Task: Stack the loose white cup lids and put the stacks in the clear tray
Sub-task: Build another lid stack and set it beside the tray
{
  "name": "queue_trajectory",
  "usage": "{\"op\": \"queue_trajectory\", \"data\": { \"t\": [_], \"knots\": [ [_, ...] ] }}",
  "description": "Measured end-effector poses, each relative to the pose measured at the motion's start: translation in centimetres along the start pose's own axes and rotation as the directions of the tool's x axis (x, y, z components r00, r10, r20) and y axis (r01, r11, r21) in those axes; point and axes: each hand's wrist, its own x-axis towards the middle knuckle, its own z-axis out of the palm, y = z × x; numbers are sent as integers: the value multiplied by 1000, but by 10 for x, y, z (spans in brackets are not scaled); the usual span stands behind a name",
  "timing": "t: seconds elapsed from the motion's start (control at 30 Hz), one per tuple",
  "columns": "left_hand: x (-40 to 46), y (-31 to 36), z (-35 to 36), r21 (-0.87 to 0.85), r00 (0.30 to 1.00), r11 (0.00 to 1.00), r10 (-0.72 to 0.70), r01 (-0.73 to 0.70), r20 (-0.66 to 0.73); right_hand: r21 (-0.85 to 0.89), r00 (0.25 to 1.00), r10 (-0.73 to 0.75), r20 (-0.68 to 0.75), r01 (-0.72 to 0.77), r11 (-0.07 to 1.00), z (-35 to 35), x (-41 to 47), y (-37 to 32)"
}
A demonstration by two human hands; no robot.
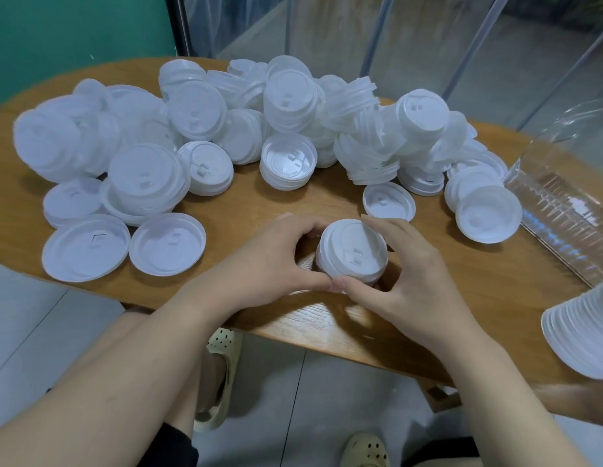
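A short stack of white cup lids [352, 254] stands near the table's front edge. My left hand [276, 261] curls round its left side and my right hand [404, 274] curls round its right side, with both thumbs meeting in front of it. A big heap of loose white lids [226, 129] covers the back and left of the table. The clear tray [563, 203] lies at the right edge. A long stack of lids [583, 335] lies on its side at the lower right.
The wooden table [293, 203] has a curved front edge close to my knees. Single lids [389, 201] [167, 244] [86, 247] lie flat around the held stack. Glass panels and a green wall stand behind the table.
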Motion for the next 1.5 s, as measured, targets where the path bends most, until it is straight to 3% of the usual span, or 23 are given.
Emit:
{"op": "queue_trajectory", "data": {
  "t": [0.43, 0.57, 0.7, 0.87, 1.1, 1.27, 1.33, 1.4, 1.5],
  "knots": [
    [-1, 2, 2, 33, 1000, 999, 15, -15, 3, 6, 999, 43, 26, -43, 999, 0, -1, 1],
    [-2, 2, 3, 35, 999, 999, 36, -36, 1, 114, 994, 102, 45, -107, 988, -4, -3, 3],
    [-3, 3, 3, -19, 998, 998, 55, -56, -11, 159, 990, 132, -58, -122, 980, -17, -4, 11],
    [-2, 8, 7, -46, 992, 992, 114, -116, -47, 92, 971, 153, -183, -138, 986, -27, 5, 30],
    [-3, 8, 8, -96, 995, 992, 79, -84, -57, 117, 989, 130, -64, -121, 986, -26, 9, 26],
    [-3, 6, 7, -125, 997, 990, 58, -63, -44, 171, 972, 206, 116, -224, 959, -31, 3, 19],
    [-4, 6, 7, -132, 998, 990, 50, -53, -29, 188, 977, 205, 66, -214, 959, -28, 3, 18],
    [-3, 7, 7, -150, 999, 988, 32, -34, -14, 194, 976, 202, -81, -183, 964, -25, 6, 22],
    [-3, 7, 6, -146, 1000, 989, 19, -20, -3, 49, 963, 165, -214, -159, 986, -20, 18, 35]
  ]
}}
